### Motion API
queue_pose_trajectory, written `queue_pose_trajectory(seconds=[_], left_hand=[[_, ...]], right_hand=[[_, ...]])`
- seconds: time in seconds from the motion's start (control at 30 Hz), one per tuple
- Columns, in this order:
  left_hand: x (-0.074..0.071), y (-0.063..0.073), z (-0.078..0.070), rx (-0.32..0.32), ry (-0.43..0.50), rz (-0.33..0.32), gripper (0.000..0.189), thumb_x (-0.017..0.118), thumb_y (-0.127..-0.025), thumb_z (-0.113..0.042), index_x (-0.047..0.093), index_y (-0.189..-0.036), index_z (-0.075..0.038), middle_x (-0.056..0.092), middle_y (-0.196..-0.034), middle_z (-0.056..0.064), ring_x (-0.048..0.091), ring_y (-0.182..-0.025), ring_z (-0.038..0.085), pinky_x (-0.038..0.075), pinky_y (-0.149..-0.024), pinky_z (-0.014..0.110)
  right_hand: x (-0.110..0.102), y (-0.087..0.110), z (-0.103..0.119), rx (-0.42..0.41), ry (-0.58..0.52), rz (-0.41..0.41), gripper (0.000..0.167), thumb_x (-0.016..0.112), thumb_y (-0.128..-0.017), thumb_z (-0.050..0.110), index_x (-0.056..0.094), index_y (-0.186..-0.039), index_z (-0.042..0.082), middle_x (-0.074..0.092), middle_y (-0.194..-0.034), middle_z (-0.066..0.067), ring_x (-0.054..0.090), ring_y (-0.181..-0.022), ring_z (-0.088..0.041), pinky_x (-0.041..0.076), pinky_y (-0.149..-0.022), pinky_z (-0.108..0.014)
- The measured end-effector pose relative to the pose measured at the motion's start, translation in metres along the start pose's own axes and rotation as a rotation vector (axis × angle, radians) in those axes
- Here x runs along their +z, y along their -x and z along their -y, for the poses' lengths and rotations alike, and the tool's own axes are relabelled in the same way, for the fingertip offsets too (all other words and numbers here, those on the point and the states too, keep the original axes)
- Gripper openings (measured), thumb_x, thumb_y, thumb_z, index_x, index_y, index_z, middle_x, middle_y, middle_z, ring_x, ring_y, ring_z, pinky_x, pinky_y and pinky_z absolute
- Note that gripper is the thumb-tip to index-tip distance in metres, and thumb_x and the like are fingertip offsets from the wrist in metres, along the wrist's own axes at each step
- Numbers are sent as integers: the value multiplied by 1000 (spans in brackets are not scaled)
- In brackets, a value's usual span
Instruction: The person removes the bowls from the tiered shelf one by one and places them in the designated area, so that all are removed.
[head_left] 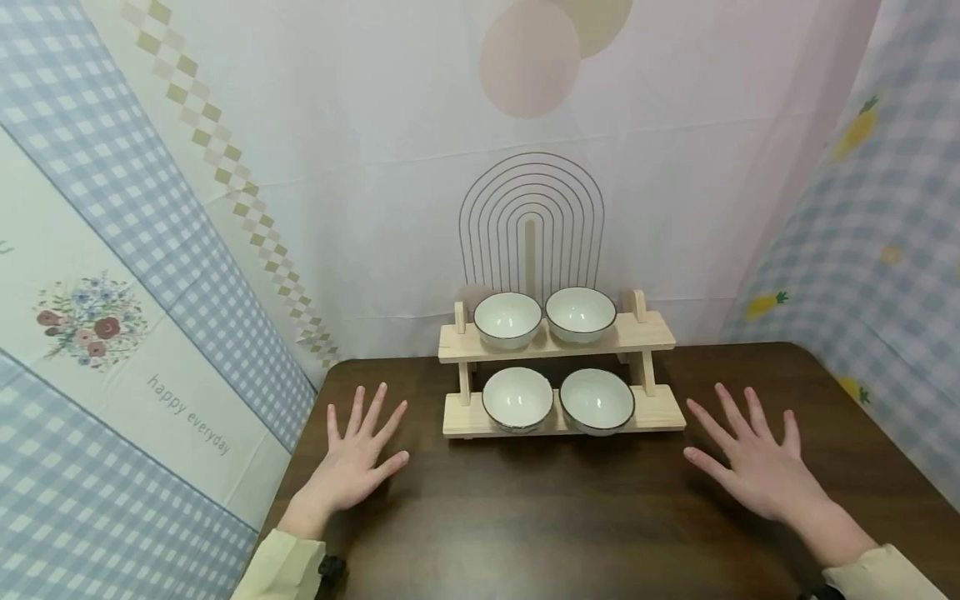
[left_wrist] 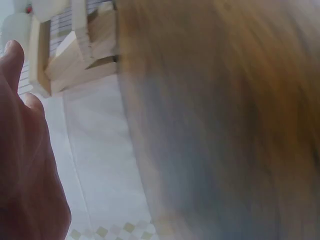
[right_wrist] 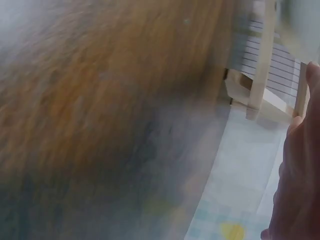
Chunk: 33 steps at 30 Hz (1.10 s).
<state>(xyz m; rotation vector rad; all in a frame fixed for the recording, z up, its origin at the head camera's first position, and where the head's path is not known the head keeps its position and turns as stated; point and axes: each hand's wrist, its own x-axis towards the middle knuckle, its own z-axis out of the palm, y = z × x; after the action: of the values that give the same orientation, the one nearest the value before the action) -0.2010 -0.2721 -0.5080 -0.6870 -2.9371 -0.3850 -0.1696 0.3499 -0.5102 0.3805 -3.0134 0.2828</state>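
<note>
Left hand [head_left: 351,467] and right hand [head_left: 761,467] are spread over the dark bench [head_left: 540,517], fingers straight and holding nothing, on either side of the two-tier wooden rack [head_left: 648,372]. Beyond them, its lower shelf [head_left: 462,417] carries a left front bowl [head_left: 517,400] and a right front bowl [head_left: 597,402], with a left rear bowl [head_left: 507,320] and a right rear bowl [head_left: 581,315] above on the upper shelf [head_left: 652,333], before the patterned cloth [head_left: 375,208]. Judging by these idle hands, the step looks like a ready pause, and a next move on the bowls would call for bringing one hand inward and pinching a rim without jarring its neighbour.
</note>
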Motion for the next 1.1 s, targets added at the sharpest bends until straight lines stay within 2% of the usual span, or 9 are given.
queue_pose_trajectory(seconds=[0.17,0.33,0.4,0.47,0.53,0.6,0.7,0.87,1.1], left_hand=[[0,-2,-6,19,81,-40,81,61,-107,-44,17,-174,-29,-18,-178,0,-25,-160,36,-22,-116,77],[-1,-7,-24,-3,288,-120,78,60,-109,-38,18,-174,-26,-8,-180,5,-11,-163,38,-7,-121,78],[0,-15,-35,-45,395,-177,74,59,-110,-38,24,-173,-21,6,-180,9,6,-163,38,7,-126,73],[0,-25,-48,-100,520,-245,68,62,-110,-34,34,-169,-13,26,-175,15,30,-157,40,28,-124,67],[0,-37,-61,-162,619,-303,61,64,-109,-30,45,-162,-6,47,-162,20,53,-142,40,46,-115,61],[1,-47,-74,-229,683,-334,54,66,-108,-28,55,-155,-3,63,-146,20,67,-125,37,55,-105,55],[2,-61,-91,-294,752,-326,46,66,-108,-24,61,-149,-2,74,-127,17,74,-108,31,60,-94,48],[6,-77,-114,-308,897,-269,46,63,-108,-17,58,-149,4,74,-114,23,76,-92,38,65,-77,44],[16,-86,-133,-322,979,-138,56,61,-110,-25,48,-158,2,73,-114,27,76,-80,41,66,-64,38]], right_hand=[[-2,-7,3,14,-52,11,82,50,-108,61,7,-173,36,-9,-179,-12,-20,-158,-47,-7,-110,-90],[-3,-20,9,81,-220,17,77,47,-111,59,13,-174,30,19,-173,-28,8,-155,-61,13,-108,-89],[-2,-27,12,136,-325,-24,75,46,-112,58,22,-173,22,33,-167,-32,26,-149,-62,27,-106,-85],[-1,-34,14,204,-434,-78,73,46,-112,56,33,-169,12,45,-159,-33,42,-141,-59,40,-101,-78],[1,-42,16,274,-530,-114,73,45,-112,56,40,-165,6,52,-152,-33,51,-134,-55,48,-96,-68],[5,-48,18,330,-625,-119,74,45,-112,56,42,-162,2,54,-149,-32,55,-130,-50,53,-92,-57],[12,-58,17,364,-766,-65,74,47,-113,51,36,-164,0,49,-154,-34,54,-131,-46,57,-88,-41],[26,-66,17,398,-977,5,76,49,-113,48,23,-170,6,34,-165,-31,45,-140,-40,53,-86,-23],[44,-66,20,384,-1009,20,76,56,-112,43,22,-171,9,20,-172,-30,37,-147,-44,49,-85,-14]])
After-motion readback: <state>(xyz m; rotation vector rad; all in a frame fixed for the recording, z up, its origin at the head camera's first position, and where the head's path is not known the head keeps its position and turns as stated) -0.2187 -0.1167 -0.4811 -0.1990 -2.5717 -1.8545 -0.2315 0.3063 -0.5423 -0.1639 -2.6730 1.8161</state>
